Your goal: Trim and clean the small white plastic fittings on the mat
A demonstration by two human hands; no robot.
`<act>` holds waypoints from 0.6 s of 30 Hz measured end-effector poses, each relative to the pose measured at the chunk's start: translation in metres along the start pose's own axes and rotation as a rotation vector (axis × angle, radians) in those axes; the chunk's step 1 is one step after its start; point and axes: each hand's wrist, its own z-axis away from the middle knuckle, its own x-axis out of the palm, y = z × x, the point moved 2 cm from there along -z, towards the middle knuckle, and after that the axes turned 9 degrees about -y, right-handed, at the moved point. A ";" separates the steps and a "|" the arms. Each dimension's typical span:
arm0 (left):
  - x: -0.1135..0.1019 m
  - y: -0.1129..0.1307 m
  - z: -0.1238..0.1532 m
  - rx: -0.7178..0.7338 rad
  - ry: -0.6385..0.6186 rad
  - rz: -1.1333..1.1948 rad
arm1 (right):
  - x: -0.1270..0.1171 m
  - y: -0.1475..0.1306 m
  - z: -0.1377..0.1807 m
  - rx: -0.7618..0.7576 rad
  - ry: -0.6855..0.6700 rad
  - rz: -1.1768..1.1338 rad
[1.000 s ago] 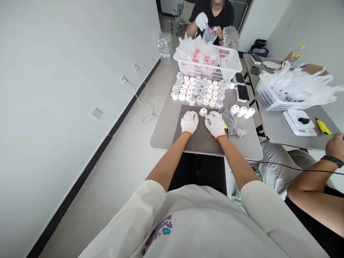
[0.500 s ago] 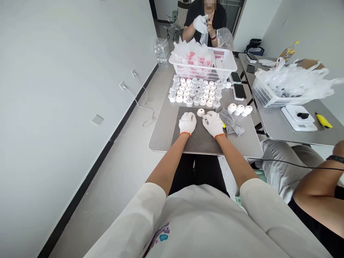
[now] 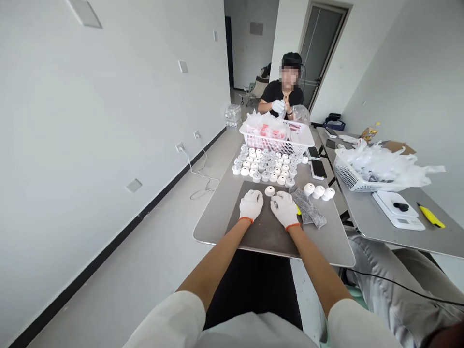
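Note:
My left hand (image 3: 251, 205), in a white knit glove with an orange cuff, rests on the dark mat (image 3: 261, 237) with its fingers curled in. Nothing shows in it. My right hand (image 3: 284, 208), gloved the same way, lies on the mat too, fingers bent and closed; a small grey patch by its thumb is unclear. Just beyond and between the hands sits one white round, stepped plastic piece with a hole on top (image 3: 269, 191), touched by neither. Beside my right hand are a grey speckled cloth (image 3: 309, 208) and a partly hidden yellow thing (image 3: 298, 210).
Rows of white and grey round pieces (image 3: 268, 166) fill the table's far half. Several more (image 3: 319, 191) stand right. Behind is a white basket (image 3: 297, 145) of bags, with a gloved co-worker (image 3: 281, 96) beyond. Right table: basket (image 3: 351, 179), scale (image 3: 398, 212), yellow-handled tool (image 3: 431, 216).
The camera has tilted up, so the table and hands sit lower in view and more of the co-worker and door shows. My hands keep their places on the mat.

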 end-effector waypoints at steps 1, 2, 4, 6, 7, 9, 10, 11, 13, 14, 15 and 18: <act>0.000 -0.001 0.000 -0.003 -0.003 0.021 | 0.002 0.001 -0.001 -0.003 0.000 0.009; -0.001 -0.001 -0.001 -0.006 -0.004 0.050 | 0.004 0.003 -0.001 -0.007 -0.001 0.021; -0.002 -0.004 0.000 -0.009 0.005 0.134 | 0.008 0.006 -0.002 -0.021 -0.005 0.046; -0.003 -0.009 0.002 -0.017 0.039 0.241 | 0.013 0.010 -0.001 -0.036 0.009 0.054; -0.004 -0.011 0.003 -0.019 0.071 0.299 | 0.015 0.012 0.000 -0.042 0.027 0.044; -0.006 -0.014 0.004 0.016 0.146 0.426 | 0.016 0.014 0.002 -0.052 0.077 -0.006; -0.006 -0.014 0.004 0.022 0.169 0.482 | 0.015 0.014 0.002 -0.058 0.101 -0.047; -0.007 -0.012 0.003 0.015 0.177 0.536 | 0.014 0.014 0.000 -0.066 0.120 -0.100; -0.009 0.001 -0.003 0.042 0.112 0.664 | 0.009 0.009 -0.010 -0.078 0.128 -0.213; -0.009 0.011 -0.009 0.079 0.065 0.739 | 0.006 0.006 -0.019 -0.070 0.115 -0.255; -0.009 0.022 -0.017 0.119 0.028 0.807 | 0.004 0.003 -0.029 -0.047 0.098 -0.280; -0.003 0.051 -0.049 0.121 0.023 0.971 | 0.003 -0.002 -0.066 0.105 0.094 -0.349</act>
